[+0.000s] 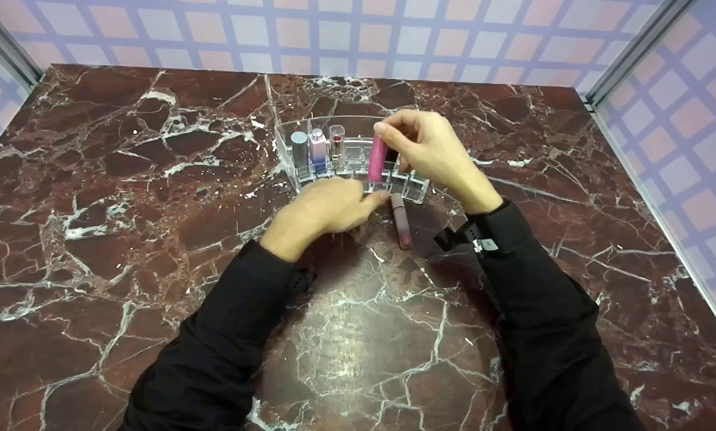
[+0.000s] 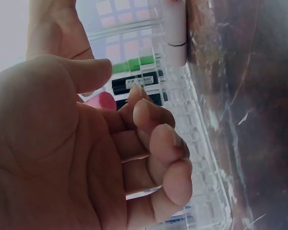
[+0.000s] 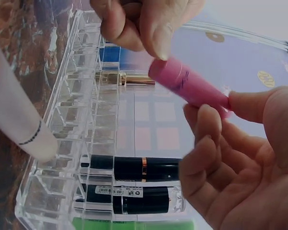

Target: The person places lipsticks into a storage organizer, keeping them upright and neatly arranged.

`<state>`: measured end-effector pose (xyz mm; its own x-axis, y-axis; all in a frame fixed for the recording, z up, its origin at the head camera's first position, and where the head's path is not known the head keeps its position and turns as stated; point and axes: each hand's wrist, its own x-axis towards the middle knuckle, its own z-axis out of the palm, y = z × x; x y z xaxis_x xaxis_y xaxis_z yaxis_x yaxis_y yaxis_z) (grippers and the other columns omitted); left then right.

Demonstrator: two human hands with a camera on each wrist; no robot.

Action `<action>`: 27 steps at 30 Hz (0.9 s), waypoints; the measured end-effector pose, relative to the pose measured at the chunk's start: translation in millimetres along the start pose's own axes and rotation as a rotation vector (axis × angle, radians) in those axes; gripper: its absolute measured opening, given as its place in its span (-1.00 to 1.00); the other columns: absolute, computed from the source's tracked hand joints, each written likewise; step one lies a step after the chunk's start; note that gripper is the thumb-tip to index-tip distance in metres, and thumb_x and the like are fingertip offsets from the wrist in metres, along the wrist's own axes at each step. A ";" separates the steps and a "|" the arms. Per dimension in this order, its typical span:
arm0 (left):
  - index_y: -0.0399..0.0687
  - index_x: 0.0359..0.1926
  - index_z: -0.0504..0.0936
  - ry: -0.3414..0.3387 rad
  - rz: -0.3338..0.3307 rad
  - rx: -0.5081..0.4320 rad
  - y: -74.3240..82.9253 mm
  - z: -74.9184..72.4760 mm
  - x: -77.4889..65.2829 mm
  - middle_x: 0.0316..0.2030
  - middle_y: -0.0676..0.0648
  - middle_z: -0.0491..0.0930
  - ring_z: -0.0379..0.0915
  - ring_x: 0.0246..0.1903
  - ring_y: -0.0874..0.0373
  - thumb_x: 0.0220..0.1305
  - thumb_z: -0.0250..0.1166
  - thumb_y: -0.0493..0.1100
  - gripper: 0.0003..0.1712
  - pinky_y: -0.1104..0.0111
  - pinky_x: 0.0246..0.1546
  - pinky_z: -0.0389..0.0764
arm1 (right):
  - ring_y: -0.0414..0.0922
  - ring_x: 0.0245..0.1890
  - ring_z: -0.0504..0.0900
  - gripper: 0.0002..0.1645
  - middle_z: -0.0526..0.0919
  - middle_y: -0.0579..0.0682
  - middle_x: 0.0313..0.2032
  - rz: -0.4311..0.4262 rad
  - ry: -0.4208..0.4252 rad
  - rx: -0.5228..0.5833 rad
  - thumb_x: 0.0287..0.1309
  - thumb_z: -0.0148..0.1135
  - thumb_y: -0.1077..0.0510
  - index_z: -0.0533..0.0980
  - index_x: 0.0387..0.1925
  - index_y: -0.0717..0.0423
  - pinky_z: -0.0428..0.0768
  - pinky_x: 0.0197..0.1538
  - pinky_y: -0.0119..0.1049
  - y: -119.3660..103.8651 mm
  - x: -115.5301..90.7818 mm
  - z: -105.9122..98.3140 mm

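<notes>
My right hand (image 1: pixel 433 146) pinches a pink lipstick tube (image 1: pixel 376 160) near its upper end, above a curved clear acrylic lipstick organizer (image 1: pixel 416 190). The right wrist view shows the tube (image 3: pixel 189 85) tilted between thumb and fingers. My left hand (image 1: pixel 328 206) hovers at the organizer's front, thumb stretched toward the tube's lower end and fingers loosely bent. Its palm (image 2: pixel 43 143) holds nothing in the left wrist view. Whether the left thumb touches the tube I cannot tell. A slim lip gloss tube (image 1: pixel 401 221) with a greyish cap lies before the organizer.
On the organizer's left stand a grey-capped tube (image 1: pixel 299 149), a lilac-and-blue lipstick (image 1: pixel 318 146) and a clear-capped lipstick (image 1: pixel 337 143). On its right are a gold-banded black tube (image 3: pixel 158 169), a labelled black tube (image 3: pixel 134 199) and a green tube (image 3: pixel 144 224). Beneath is a marbled tabletop (image 1: pixel 154 239).
</notes>
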<state>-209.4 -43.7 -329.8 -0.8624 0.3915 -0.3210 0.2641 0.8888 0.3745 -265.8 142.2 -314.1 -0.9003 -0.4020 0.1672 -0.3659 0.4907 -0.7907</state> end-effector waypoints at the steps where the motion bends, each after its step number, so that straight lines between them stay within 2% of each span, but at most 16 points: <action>1: 0.00 -0.44 0.47 0.001 -0.004 0.009 -1.0 -1.2 -0.6 -0.49 -0.04 0.47 0.41 -0.52 0.09 0.57 -0.21 0.33 -0.35 0.19 -0.35 0.55 | -0.03 -0.56 0.60 -0.58 0.71 -0.04 -0.30 -0.016 0.024 -0.011 0.41 0.20 -0.17 0.65 -0.01 0.05 0.50 -0.54 -0.33 -0.2 0.0 -0.3; 4: -0.02 -0.41 0.48 0.002 -0.019 0.033 -4.5 -4.8 -2.0 -0.44 -0.06 0.50 0.46 -0.45 0.06 0.58 -0.14 0.29 -0.40 0.16 -0.30 0.57 | 0.00 -0.52 0.62 -0.60 0.73 -0.10 -0.30 -0.082 0.094 -0.050 0.42 0.21 -0.13 0.67 -0.01 0.06 0.52 -0.51 -0.33 0.0 0.2 -1.0; 9: -0.03 -0.39 0.49 -0.006 -0.084 0.062 -11.5 -8.1 -1.7 -0.36 -0.10 0.54 0.48 -0.41 0.05 0.60 -0.16 0.24 -0.42 0.22 -0.34 0.57 | -0.17 -0.47 0.61 -0.63 0.76 -0.17 -0.30 -0.179 0.187 -0.133 0.41 0.22 -0.11 0.69 -0.05 0.06 0.53 -0.37 -0.38 3.7 1.5 -1.1; 13: 0.01 -0.49 0.41 0.012 -0.199 0.087 -16.9 -10.8 -1.7 -0.46 -0.05 0.43 0.36 -0.52 0.12 0.62 -0.26 0.23 -0.38 0.32 -0.49 0.45 | -0.26 -0.26 0.55 -0.64 0.77 -0.17 -0.18 -0.197 0.212 -0.227 0.40 0.23 -0.11 0.70 -0.01 0.02 0.50 -0.11 -0.34 7.0 3.9 0.1; 17: 0.02 -0.50 0.38 0.001 -0.347 0.105 -21.9 -16.1 -2.5 -0.51 0.01 0.31 0.18 -0.62 0.21 0.62 -0.31 0.23 -0.37 0.40 -0.60 0.30 | -0.16 -0.08 0.46 -0.62 0.76 -0.14 -0.06 -0.195 0.198 -0.277 0.40 0.20 -0.10 0.68 0.06 -0.01 0.40 0.05 -0.22 10.0 6.1 3.1; 19: 0.01 -0.47 0.41 -0.007 -0.396 0.104 -24.7 -18.6 -2.8 -0.50 0.00 0.31 0.14 -0.61 0.21 0.62 -0.30 0.22 -0.38 0.41 -0.59 0.26 | -0.13 -0.03 0.45 -0.61 0.75 -0.13 -0.04 -0.193 0.193 -0.289 0.42 0.18 -0.10 0.67 0.09 -0.02 0.38 0.09 -0.20 12.2 7.0 4.0; 22: -0.03 -0.34 0.51 -0.009 -0.421 0.097 -30.6 -21.0 -2.7 -0.40 -0.05 0.41 0.23 -0.52 0.17 0.61 -0.19 0.11 -0.50 0.38 -0.49 0.29 | -0.12 0.03 0.44 -0.62 0.75 -0.13 -0.03 -0.192 0.195 -0.301 0.42 0.16 -0.09 0.67 0.10 -0.03 0.36 0.16 -0.19 16.2 8.2 4.7; 25: -0.08 -0.22 0.57 -0.002 -0.415 0.087 -37.3 -21.0 -2.9 -0.25 -0.12 0.52 0.37 -0.36 0.07 0.54 -0.08 -0.01 -0.64 0.32 -0.36 0.37 | -0.12 0.05 0.43 -0.61 0.74 -0.12 -0.02 -0.177 0.194 -0.311 0.43 0.16 -0.09 0.66 0.11 -0.03 0.35 0.19 -0.19 19.9 9.3 5.7; 27: -0.11 -0.17 0.59 0.003 -0.408 0.076 -41.2 -20.6 -2.9 -0.16 -0.15 0.56 0.43 -0.27 0.01 0.51 -0.05 -0.04 -0.67 0.27 -0.26 0.44 | -0.11 0.06 0.43 -0.60 0.74 -0.10 0.00 -0.171 0.189 -0.326 0.43 0.16 -0.09 0.66 0.12 -0.02 0.34 0.21 -0.17 22.0 10.1 6.9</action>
<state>-226.6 -86.3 -326.4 -0.9040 0.0033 -0.4275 -0.0679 0.9861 0.1514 -281.3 143.6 -333.8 -0.8363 -0.3646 0.4094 -0.5422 0.6609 -0.5189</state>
